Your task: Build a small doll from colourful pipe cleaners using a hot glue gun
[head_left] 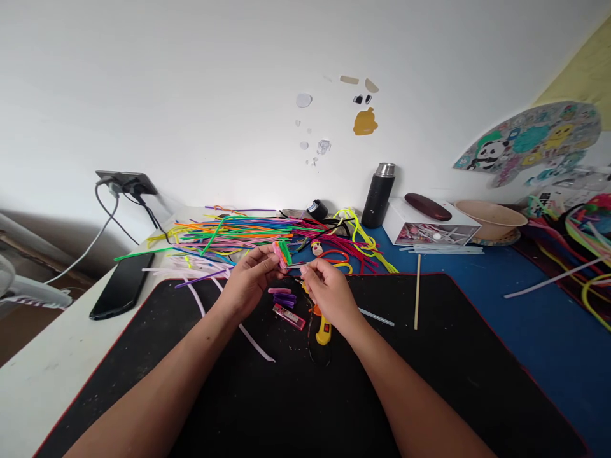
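My left hand [251,278] is closed, fingertips pinching a small bundle of folded pipe cleaners [282,253] in pink, orange and green. From it a thin pale strand [296,264] runs across to my right hand [327,285], which is also closed, thumb against forefinger. What the strand is made of is too small to tell. Just below the hands, on the black mat [258,407], lie folded purple pipe cleaners [285,299], a pink folded piece [279,290] and a pink lighter [289,316]. A yellow glue gun [323,331] with a black cord is partly hidden under my right hand.
Loose coloured pipe cleaners [238,232] spread along the wall behind the mat. Further right stand a black flask [379,196], a white box [405,219] and a beige bowl [491,215]. A wooden stick [417,292] lies on the mat; a phone [121,289] sits left.
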Demonstrator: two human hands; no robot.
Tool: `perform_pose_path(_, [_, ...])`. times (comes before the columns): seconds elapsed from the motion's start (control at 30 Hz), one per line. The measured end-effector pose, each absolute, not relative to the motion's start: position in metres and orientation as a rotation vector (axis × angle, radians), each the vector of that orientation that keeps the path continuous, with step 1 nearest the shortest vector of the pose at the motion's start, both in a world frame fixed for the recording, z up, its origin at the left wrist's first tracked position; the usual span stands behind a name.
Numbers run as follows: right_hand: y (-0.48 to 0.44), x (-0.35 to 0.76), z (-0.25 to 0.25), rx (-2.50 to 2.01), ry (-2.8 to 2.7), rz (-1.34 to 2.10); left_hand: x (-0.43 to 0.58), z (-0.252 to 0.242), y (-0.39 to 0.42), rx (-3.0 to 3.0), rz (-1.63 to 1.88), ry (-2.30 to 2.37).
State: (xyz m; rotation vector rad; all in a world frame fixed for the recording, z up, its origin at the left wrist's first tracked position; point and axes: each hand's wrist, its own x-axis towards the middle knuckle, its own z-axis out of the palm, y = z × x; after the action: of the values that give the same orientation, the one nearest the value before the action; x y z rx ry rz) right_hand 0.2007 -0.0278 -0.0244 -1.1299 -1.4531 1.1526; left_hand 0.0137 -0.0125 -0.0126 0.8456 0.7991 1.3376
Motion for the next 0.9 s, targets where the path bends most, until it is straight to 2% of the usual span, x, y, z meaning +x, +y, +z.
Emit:
perform_pose_path(0.53, [-0.0360, 0.1983, -0.0162, -1.088, -1.565, 1.087, 0.0146, -0.0102, -0.0143, 0.873, 1.333, 0.800])
perform_pose_path(0.9, [-0.0321, 0.2017, -0.0148, -0.956, -1.258, 1.200, 0.0108, -0.0173, -0.0092, 0.872, 1.349, 0.860])
